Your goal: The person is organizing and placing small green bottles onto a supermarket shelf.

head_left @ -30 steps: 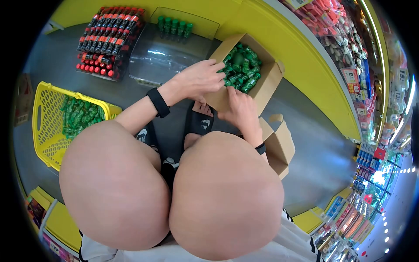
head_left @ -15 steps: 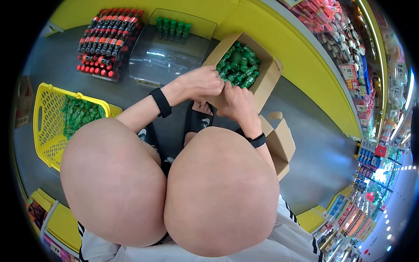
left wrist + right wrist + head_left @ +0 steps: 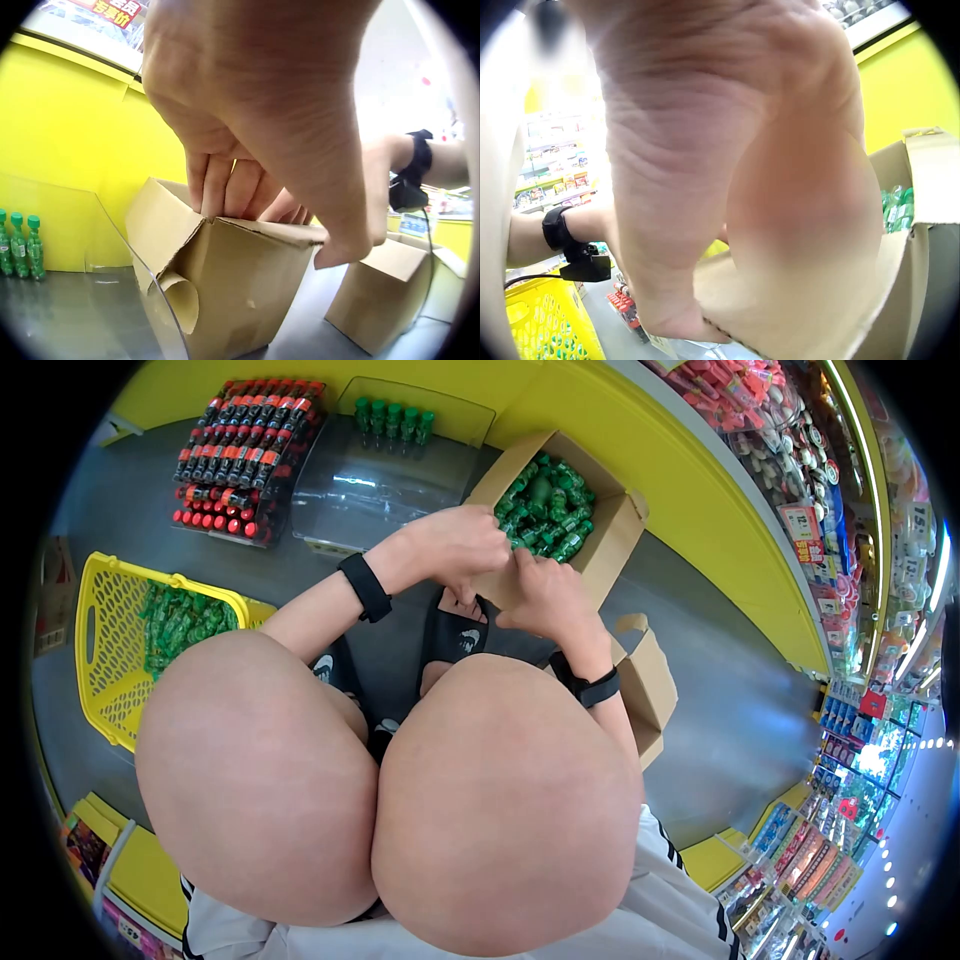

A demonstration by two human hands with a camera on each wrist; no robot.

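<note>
An open cardboard box (image 3: 612,560) full of small green bottles (image 3: 560,510) stands in front of me, by the yellow shelf base. My left hand (image 3: 468,545) grips its near edge, fingers (image 3: 217,180) hooked over into the box and thumb outside, as the left wrist view shows. Close beside it, my right hand (image 3: 550,598) holds the same near side. In the right wrist view that hand's thumb lies along the outer face of the cardboard flap (image 3: 780,300). Some fingertips are hidden behind the cardboard.
On the left stands a yellow basket (image 3: 100,660) with more green bottles. Beyond my hands are a clear display tray (image 3: 370,510) with several green bottles and a stack of dark red-capped bottles (image 3: 240,455). Another open cardboard box (image 3: 650,685) stands at right.
My left hand has drawn slightly back along the box edge, its fingers less spread. My right hand has shifted up a little, closer to the left. Bottles and basket stay put.
</note>
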